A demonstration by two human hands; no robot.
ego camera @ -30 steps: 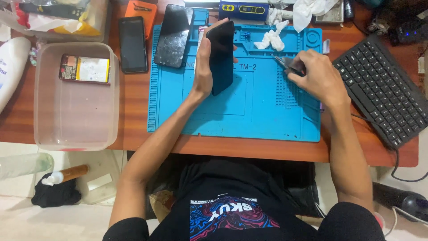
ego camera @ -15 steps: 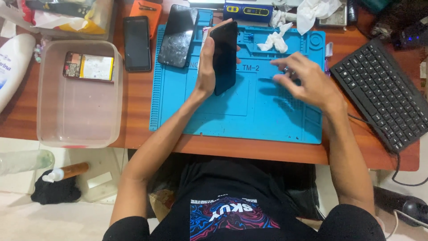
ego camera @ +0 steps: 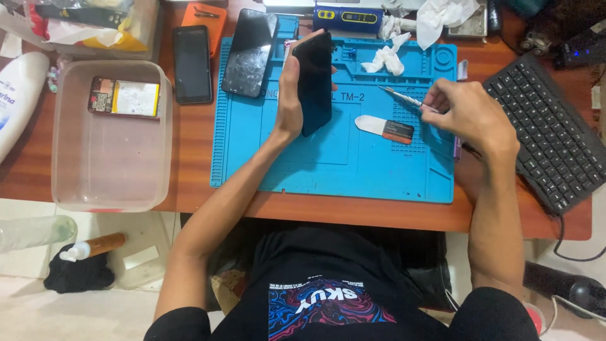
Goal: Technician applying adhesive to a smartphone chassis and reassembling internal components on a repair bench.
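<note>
Phone (ego camera: 314,82) stands edge-up in the left hand (ego camera: 289,101) — gripped firmly. Right hand (ego camera: 464,113) pinches tweezers (ego camera: 401,96); next, I judge, bringing their tip to the phone calls for steadiness.

Wooden desk (ego camera: 189,189) is carrying a blue work mat (ego camera: 353,164), a clear plastic tub (ego camera: 110,189) and a black keyboard (ego camera: 555,132). A dark phone (ego camera: 192,63) is lying directly on the wood between tub and mat.

Brown wooden desk (ego camera: 189,183); pale tiled floor (ego camera: 25,309) below; even light
</note>
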